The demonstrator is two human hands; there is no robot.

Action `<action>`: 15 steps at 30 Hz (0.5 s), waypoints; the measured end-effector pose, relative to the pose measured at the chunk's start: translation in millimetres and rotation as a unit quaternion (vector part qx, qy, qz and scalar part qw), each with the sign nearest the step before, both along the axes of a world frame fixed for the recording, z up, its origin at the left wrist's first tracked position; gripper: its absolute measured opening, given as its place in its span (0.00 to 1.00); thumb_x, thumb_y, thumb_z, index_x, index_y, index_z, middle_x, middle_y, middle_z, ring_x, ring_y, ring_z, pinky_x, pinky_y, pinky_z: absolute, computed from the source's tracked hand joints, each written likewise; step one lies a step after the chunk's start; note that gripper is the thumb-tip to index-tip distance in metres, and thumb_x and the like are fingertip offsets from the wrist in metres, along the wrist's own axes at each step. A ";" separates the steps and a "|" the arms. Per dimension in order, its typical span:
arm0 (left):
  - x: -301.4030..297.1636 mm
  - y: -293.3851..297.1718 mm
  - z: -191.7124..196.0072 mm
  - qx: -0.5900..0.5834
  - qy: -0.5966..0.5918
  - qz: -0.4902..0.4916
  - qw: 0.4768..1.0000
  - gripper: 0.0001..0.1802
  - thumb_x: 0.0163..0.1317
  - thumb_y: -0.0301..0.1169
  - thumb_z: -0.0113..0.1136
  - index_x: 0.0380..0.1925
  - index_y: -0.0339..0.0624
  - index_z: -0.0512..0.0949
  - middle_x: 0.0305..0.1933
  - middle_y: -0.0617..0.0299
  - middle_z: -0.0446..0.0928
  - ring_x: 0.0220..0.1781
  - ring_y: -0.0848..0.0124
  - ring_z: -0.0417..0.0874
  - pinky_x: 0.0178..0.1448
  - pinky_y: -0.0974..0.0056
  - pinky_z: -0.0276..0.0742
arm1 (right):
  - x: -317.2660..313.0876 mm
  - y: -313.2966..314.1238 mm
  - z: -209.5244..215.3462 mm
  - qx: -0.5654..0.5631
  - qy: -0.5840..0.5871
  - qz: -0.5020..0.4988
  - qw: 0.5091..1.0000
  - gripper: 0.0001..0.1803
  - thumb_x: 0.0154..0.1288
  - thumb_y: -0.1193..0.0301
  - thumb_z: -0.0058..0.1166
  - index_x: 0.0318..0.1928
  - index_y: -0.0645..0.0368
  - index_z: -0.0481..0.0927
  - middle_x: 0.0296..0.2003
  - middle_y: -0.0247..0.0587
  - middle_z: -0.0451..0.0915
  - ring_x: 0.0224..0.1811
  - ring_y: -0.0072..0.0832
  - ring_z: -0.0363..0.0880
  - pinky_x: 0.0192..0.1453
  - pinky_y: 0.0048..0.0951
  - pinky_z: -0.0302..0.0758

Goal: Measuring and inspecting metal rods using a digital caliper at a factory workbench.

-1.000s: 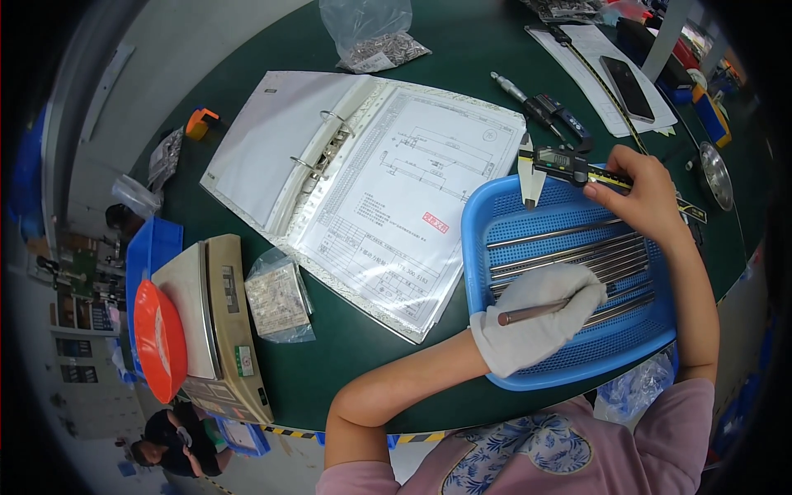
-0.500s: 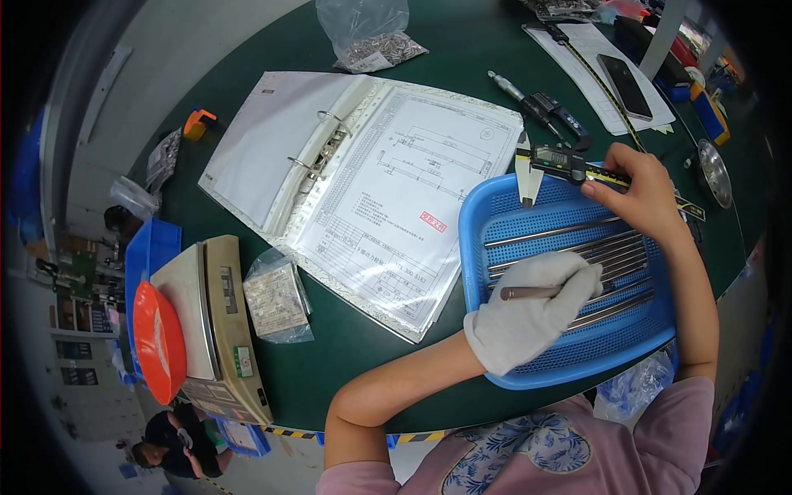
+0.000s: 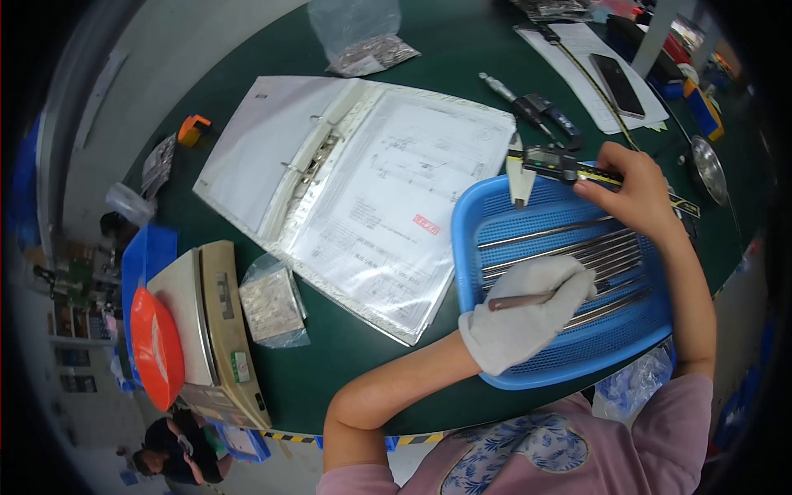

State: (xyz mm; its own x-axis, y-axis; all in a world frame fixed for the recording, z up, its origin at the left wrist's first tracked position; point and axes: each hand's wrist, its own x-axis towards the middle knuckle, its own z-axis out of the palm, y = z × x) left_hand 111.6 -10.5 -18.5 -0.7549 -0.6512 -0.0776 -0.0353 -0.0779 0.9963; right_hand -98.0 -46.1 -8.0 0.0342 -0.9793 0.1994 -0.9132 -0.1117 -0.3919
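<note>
Table [image 3: 297, 379], dark green: under all items, spreading to either side of the fingers. Binder [image 3: 388, 206], white, open: beyond and to the left of the left fingers; sheet print blurrier than half a second ago, the whole scene having slid slightly leftward in view. Basket [image 3: 465, 256], blue, perforated: directly beneath the left fingers. Scale [image 3: 219, 322], beige, metal pan: well to the left of the left fingers. Left hand [image 3: 528, 318], white-gloved: fingers clamped on a held rod, their grip partly hidden. Right hand [image 3: 634, 186], bare: fingers closed round a calliper. Calliper [image 3: 551, 163], digital: head extending left of the right fingers, jaws over the basket's far left corner, as before. Loose rods [image 3: 606, 256], metal, several: in the basket, below and beyond the left fingers. Held rod [image 3: 516, 302], reddish-brown: between the left fingers, visible end projecting leftward from them, dipped slightly toward the wearer since half a second ago.
</note>
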 end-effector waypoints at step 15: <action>-7.1 0.8 12.5 0.099 -0.098 -0.084 0.987 0.14 0.66 0.32 0.42 0.35 0.32 0.74 0.26 0.63 0.70 0.28 0.79 0.70 0.34 0.74 0.70 | -9.3 -5.6 -4.1 -0.002 0.025 0.017 1.000 0.28 0.45 0.42 0.56 0.27 0.57 0.75 0.17 0.45 0.74 0.23 0.42 0.76 0.26 0.37 0.69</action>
